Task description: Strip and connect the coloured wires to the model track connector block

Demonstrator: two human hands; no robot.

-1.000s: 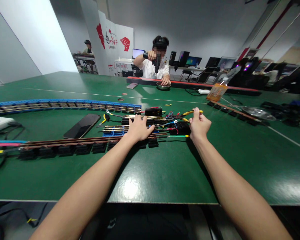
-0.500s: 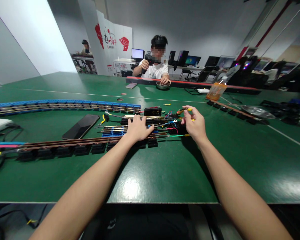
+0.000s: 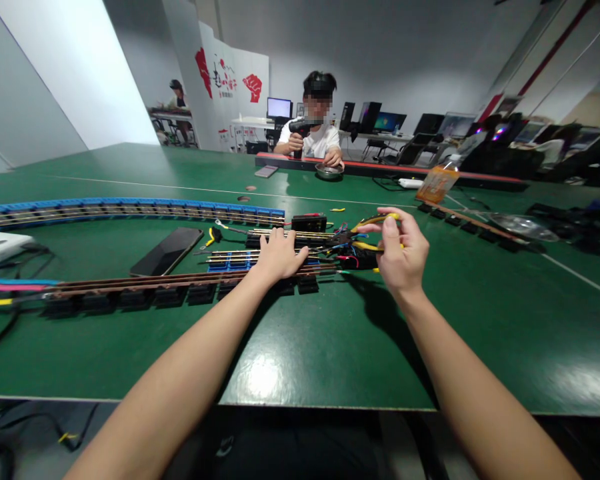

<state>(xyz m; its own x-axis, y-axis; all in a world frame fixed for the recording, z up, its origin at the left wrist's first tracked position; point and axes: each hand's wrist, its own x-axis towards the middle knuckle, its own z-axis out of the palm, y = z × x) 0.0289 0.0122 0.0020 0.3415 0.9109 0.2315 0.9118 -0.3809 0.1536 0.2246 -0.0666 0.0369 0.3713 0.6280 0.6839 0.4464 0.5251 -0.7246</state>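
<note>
Ahead, right hand [image 3: 400, 257] grips yellow-handled pliers [image 3: 367, 230]; bare table [image 3: 480, 320] lies rightward.

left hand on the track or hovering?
Touching. The head view shows the left hand lying palm down on the brown track, fingers spread over the rails with no gap beneath. The right hand holds yellow-handled pliers.

Right hand [image 3: 403, 257] grips the yellow-handled pliers [image 3: 367, 233] above the green tabletop [image 3: 330, 333]. Tangle of coloured wires [image 3: 347, 248] lies just left of the grip. Left hand [image 3: 279, 256] rests further left, on the short straight brown track sections [image 3: 260, 257]. Flat black phone [image 3: 166, 251] sits well left of the grip; long curved blue-bedded track [image 3: 130, 210] lies behind the phone. Orange packet [image 3: 434, 184] stands behind and right of the grip
</note>
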